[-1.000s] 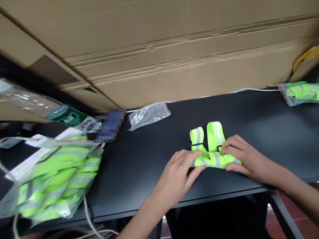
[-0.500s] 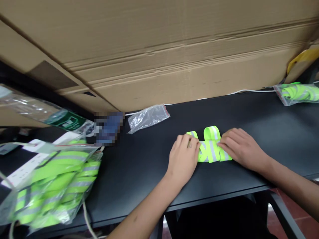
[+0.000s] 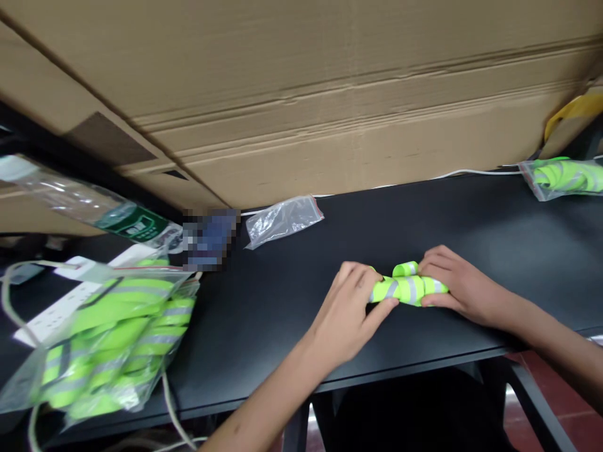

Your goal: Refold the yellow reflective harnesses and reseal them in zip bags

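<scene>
A neon-yellow reflective strap (image 3: 406,290) with silver bands lies bunched into a roll on the dark table. My left hand (image 3: 354,307) grips its left end, fingers over the top and thumb along the near side. On the right end, my right hand (image 3: 451,282) is closed in the same way, thumb below. A small loop of the strap sticks up behind the roll, between the hands. An open-topped clear zip bag (image 3: 284,221) lies flat behind and to the left of my hands.
To the left, a large clear bag (image 3: 117,339) of similar straps rests by a white power strip (image 3: 59,311) and cables. A plastic bottle (image 3: 94,204) lies behind it, near a blurred-out item (image 3: 211,238). At far right sits a bagged strap (image 3: 565,177). Cardboard (image 3: 330,150) walls the back.
The strap has gone from a flatter, spread bundle to a narrower roll, and its upright loops show less. My thumbs have come round to its near side.
</scene>
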Available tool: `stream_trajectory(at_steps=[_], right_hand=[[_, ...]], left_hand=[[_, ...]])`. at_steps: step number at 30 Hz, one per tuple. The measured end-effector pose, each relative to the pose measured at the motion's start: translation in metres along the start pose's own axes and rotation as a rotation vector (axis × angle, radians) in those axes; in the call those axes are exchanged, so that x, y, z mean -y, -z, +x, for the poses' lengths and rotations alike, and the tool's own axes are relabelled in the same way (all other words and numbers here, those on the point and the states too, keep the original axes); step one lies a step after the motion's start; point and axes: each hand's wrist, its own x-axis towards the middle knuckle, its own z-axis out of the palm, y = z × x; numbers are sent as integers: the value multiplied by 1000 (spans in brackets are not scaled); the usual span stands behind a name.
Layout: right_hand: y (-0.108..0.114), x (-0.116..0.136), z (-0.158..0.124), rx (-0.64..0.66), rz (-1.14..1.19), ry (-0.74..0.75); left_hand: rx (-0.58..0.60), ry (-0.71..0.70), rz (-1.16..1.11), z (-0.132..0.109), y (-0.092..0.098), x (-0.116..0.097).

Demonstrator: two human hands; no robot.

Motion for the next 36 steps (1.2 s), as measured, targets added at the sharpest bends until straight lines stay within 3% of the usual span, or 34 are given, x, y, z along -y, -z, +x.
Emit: stream_trajectory(at_steps=[3,6,8,10,13,15,18,20,23,25,28,31,36], right_hand=[[6,-20,17,52,51,-73],[2,-38,32,97,-6,-151],[-3,-45,37,51,-64,-194],[-4,-45,38,-76,-138,-236],[0,-26,36,-280,-301,-249],[2,-3,34,-339,-383,-214],[-11,34,36,-317,-329,-213],[-30,52,40,-272,-279,-360],[-56,61,47,-283,-239,-551],[-63,57,49,-261,-213,-584],[-56,45,44,-145,-189,-505],[-40,26,39,-4,-156,-289],[-21,0,45,163,-33,9]], left_hand=[[23,74,-20,27,6,11],[61,179,18,48,0,29],[70,234,32,55,-7,39],[65,240,39,55,-13,43],[64,231,46,50,-16,39],[69,243,54,47,-17,34],[53,269,77,45,-23,24],[15,308,93,43,-30,18],[-32,394,80,39,-41,8],[-14,423,53,31,-45,0],[48,358,32,12,-44,-14],[72,180,111,-12,-43,-24],[-85,42,453,-24,-58,-35]])
